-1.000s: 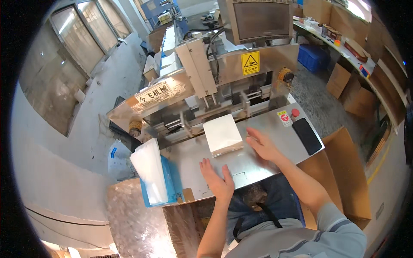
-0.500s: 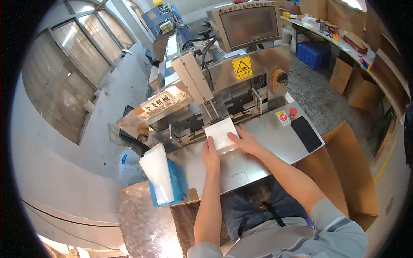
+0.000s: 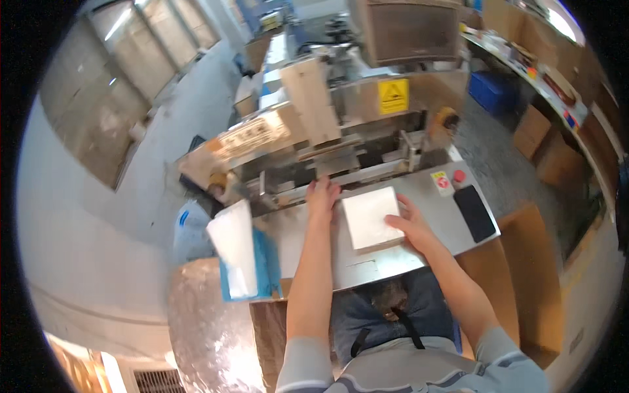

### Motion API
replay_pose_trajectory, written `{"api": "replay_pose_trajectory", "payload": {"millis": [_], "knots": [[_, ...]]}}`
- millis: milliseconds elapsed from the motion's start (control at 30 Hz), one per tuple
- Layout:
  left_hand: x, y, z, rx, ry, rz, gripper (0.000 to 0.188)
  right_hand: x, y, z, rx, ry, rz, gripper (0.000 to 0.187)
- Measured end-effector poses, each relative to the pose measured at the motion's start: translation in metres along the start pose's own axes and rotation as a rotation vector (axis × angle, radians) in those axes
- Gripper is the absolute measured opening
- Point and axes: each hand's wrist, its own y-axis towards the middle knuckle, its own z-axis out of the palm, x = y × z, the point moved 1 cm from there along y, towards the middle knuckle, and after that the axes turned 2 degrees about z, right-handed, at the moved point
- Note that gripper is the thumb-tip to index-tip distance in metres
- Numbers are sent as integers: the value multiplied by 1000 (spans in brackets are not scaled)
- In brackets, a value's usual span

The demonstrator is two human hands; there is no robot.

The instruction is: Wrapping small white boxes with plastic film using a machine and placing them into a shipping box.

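A metal machine (image 3: 360, 103) spanned the far side of the workspace, with a steel table (image 3: 291, 229) along its front. Beyond the right end of the table stood an open cardboard box (image 3: 531, 275), and above the machine sat a boxy screen (image 3: 413, 33). At the table's left end, a blue box (image 3: 265, 262) held a bundle of white sheets (image 3: 234, 245), which stuck up past its rim and leaned to the left.

The white stack (image 3: 370, 216), square and thick, was over the middle of the table, in front of the machine and between the two hands. The right hand (image 3: 413, 226) gripped its right side, the thumb on the top face and the other fingers bent around the edge. The left hand (image 3: 321, 196) was near the stack's far left corner, at the front of the machine, its fingers a little apart; blur hid whether they pinched anything.

A black phone (image 3: 475, 213) lay near the table's right end. A yellow sign (image 3: 394, 96) was stuck on the machine's front, and a red button (image 3: 459, 176) stood just beyond the phone.
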Motion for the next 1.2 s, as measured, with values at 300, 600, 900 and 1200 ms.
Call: {"api": "replay_pose_trajectory", "payload": {"millis": [300, 600, 900, 1200], "knots": [[-57, -133, -11, 115, 140, 102, 17, -2, -9, -36, -57, -101, -41, 83], [-215, -384, -463, -1239, 1823, 84, 57, 0, -5, -3, 59, -94, -1, 90], [-118, -346, -138, 116, 100, -34, 78, 48, -103, 54, 79, -875, -916, 77], [-5, -289, 47, 558, 7, -230, 82, 98, -228, -41, -113, -919, -717, 47]]}}
